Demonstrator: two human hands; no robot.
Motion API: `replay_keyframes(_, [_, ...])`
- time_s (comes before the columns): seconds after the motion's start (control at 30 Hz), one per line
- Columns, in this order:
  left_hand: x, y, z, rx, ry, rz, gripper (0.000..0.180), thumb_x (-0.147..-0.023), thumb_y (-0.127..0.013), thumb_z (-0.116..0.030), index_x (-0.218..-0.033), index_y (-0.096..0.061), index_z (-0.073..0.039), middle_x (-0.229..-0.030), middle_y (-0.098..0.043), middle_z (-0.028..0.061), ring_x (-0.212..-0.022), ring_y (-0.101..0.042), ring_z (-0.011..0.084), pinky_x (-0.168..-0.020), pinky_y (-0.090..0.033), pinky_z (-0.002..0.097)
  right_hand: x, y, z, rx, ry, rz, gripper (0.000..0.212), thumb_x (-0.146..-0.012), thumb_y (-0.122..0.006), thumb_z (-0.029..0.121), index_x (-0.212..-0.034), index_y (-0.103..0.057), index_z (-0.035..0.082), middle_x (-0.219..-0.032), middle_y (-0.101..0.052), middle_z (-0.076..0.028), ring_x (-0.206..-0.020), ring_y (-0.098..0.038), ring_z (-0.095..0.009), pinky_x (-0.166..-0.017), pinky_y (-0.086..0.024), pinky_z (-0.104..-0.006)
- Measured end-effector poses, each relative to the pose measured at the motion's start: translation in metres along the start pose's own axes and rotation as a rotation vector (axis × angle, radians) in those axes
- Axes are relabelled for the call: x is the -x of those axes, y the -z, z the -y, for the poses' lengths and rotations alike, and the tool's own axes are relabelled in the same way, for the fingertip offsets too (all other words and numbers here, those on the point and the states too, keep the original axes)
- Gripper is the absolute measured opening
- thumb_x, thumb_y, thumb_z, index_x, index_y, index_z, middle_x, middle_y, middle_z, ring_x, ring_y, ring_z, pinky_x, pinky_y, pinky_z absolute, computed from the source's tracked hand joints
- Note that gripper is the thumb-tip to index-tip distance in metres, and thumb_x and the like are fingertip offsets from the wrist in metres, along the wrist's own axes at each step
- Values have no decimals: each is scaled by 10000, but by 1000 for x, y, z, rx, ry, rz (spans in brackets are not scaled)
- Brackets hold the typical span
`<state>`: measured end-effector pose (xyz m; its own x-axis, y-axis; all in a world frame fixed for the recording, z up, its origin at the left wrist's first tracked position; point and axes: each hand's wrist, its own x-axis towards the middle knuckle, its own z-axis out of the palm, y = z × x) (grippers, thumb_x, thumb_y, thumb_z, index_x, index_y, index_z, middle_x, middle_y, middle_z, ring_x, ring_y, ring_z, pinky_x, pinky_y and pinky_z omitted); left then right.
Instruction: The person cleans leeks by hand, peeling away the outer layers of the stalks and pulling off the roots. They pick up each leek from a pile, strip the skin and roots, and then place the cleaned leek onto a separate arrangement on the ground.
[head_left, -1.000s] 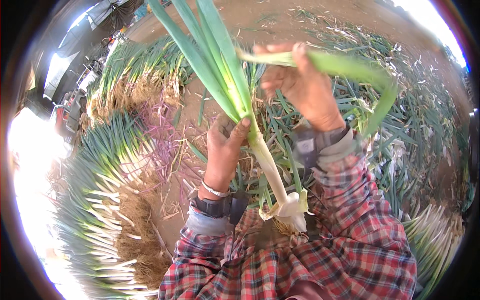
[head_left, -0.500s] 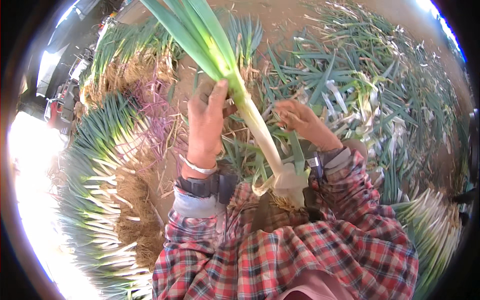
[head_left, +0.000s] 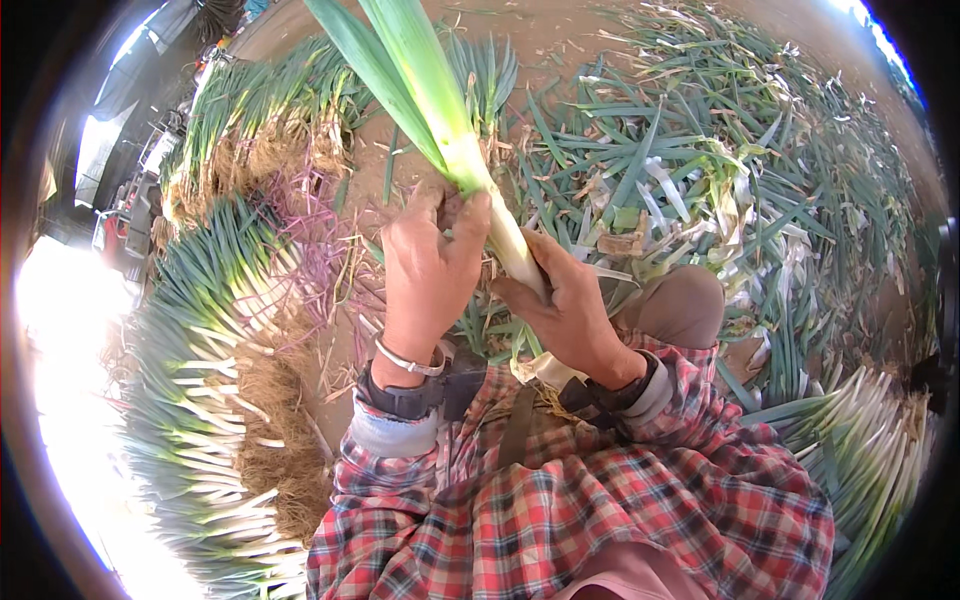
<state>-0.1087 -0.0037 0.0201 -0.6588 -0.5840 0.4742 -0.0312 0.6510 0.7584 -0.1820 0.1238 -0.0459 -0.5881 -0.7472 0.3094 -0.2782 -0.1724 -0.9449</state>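
Note:
One large leek slants across the middle, green leaves pointing up and away, its white shank running down toward my lap. My left hand is closed at the leek's neck, where the leaves part; thumb and fingers pinch there. Lower down, my right hand wraps round the white shank, thumb on the near side. Beneath my right wrist, pale peeled layers and some root show at the lap; the leek's root end is mostly hidden by that hand.
Rows of leeks with brown roots lie along the left, another bunch behind them. Purple strings lie beside these. A wide heap of cut leaves and peelings covers the right. More leeks lie at the lower right.
My right hand has moved down and closed round the leek's shank. My left hand has shifted slightly lower at the neck. A side leaf and a pale strip near the shank have come away.

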Motion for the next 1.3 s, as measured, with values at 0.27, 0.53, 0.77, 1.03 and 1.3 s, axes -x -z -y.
replay_keyframes(0.27, [-7,-2,1,-51,-53,21,130,-825,-546,-19,-903,-610,64,-722,-643,181,-624,-649,274,-574,-487,352,1,6,5,66,50,-51,415,-861,-693,111,-1223,-528,-7,-910,-610,-162,-779,-618,-242,-692,-482,-339])
replay_keyframes(0.53, [3,-14,45,21,82,234,150,-814,-522,11,-926,-620,30,-741,-651,169,-670,-657,248,-626,-498,331,-6,39,-18,-626,-240,132,318,-963,-590,179,-1203,-492,-5,-866,-590,-67,-714,-573,-114,-620,-478,-269])
replay_keyframes(0.77, [35,-15,87,-220,76,387,247,-948,-554,-220,-895,-604,15,-648,-588,132,-578,-584,238,-570,-474,354,-11,50,-28,-670,-175,63,473,-974,-573,236,-1345,-414,-10,-874,-626,-78,-657,-570,-114,-583,-469,-255])
replay_keyframes(1.03, [-16,-35,22,136,72,267,231,-931,-624,-190,-828,-591,14,-599,-538,89,-507,-491,171,-505,-407,303,-2,37,-22,-555,-194,48,453,-961,-592,187,-1323,-424,-27,-839,-569,-38,-674,-549,-98,-589,-466,-250])
replay_keyframes(1.3, [79,-21,112,-161,128,479,198,-897,-632,-182,-829,-604,2,-700,-647,133,-612,-609,301,-596,-483,373,-2,55,-27,-553,-170,48,523,-969,-564,282,-1359,-397,-24,-926,-605,-77,-801,-593,-127,-705,-494,-273])
